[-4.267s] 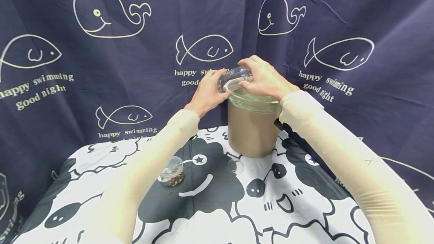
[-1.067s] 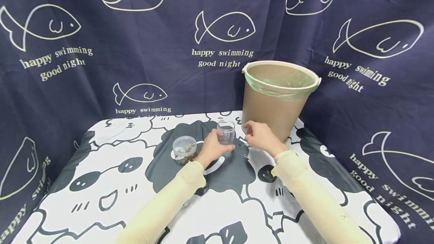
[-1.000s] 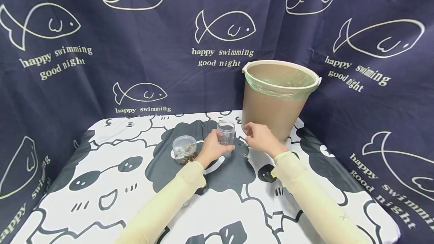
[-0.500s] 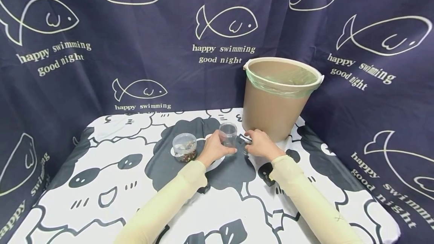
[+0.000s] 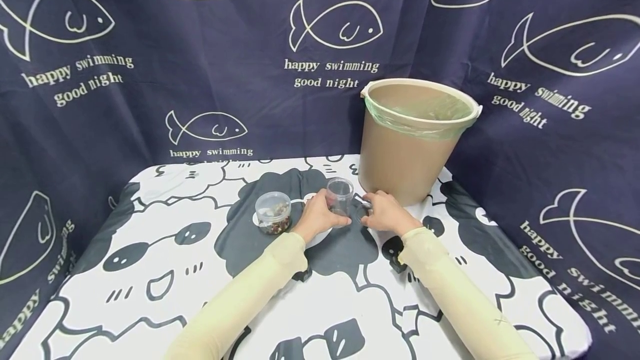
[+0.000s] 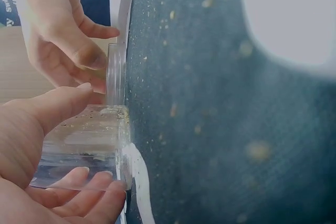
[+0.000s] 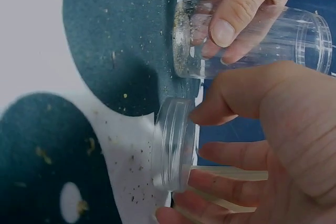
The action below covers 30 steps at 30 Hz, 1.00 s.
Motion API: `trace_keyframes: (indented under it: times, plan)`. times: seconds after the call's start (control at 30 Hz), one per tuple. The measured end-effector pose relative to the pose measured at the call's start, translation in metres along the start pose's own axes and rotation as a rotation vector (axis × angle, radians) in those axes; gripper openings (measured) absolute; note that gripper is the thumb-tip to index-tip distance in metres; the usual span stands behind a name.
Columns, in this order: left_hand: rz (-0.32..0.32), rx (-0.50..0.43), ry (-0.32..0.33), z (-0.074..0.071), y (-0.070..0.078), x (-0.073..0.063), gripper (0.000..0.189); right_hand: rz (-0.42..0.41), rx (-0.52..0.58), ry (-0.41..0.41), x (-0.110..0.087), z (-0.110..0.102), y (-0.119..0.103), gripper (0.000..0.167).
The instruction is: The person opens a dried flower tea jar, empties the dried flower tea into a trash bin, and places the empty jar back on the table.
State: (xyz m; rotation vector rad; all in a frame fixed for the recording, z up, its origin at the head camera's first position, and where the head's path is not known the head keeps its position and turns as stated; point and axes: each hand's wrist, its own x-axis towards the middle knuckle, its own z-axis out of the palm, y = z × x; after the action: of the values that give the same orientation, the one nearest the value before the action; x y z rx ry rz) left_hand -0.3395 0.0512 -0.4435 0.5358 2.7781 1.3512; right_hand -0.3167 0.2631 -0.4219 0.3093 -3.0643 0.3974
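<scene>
My left hand (image 5: pixel 315 216) holds a clear plastic jar (image 5: pixel 341 198) that stands upright on the cloth, its mouth uncovered. In the right wrist view, small yellowish specks cling near the jar's base, with the left thumb across its side. My right hand (image 5: pixel 388 215) is just to the right, fingers curled round a clear round lid (image 7: pixel 174 142) lying on the cloth. The thumb sits at one edge of the lid, the other fingers at the opposite side. To the left of the left hand is a clear tub (image 5: pixel 273 213) with brown and reddish dried bits in it.
A tall tan bin (image 5: pixel 400 154) with a green liner stands close behind the right hand. Small crumbs lie scattered on the sheep-print tablecloth (image 5: pixel 240 299). A dark blue curtain (image 5: pixel 210 65) hangs behind and at both sides.
Earlier, both hands tipped the jar over the bin; now it stands on the table in my left hand. My right hand has closed in round the lid. The head view has tilted down slightly.
</scene>
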Motion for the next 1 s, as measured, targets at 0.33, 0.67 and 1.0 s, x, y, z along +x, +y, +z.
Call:
trace_keyframes:
  times: [0.33,0.67,1.0]
  plan:
    - [-0.014,0.032,0.012,0.001,0.001,0.0,0.071,0.009,-0.006,-0.015,0.0,0.005,0.001,0.064]
    - [-0.023,0.045,0.015,-0.001,0.003,0.0,0.072,-0.011,-0.007,-0.018,0.002,0.006,-0.007,0.063]
    - [-0.031,0.034,0.005,0.001,0.002,0.0,0.08,0.033,0.001,-0.046,-0.002,0.005,-0.011,0.074]
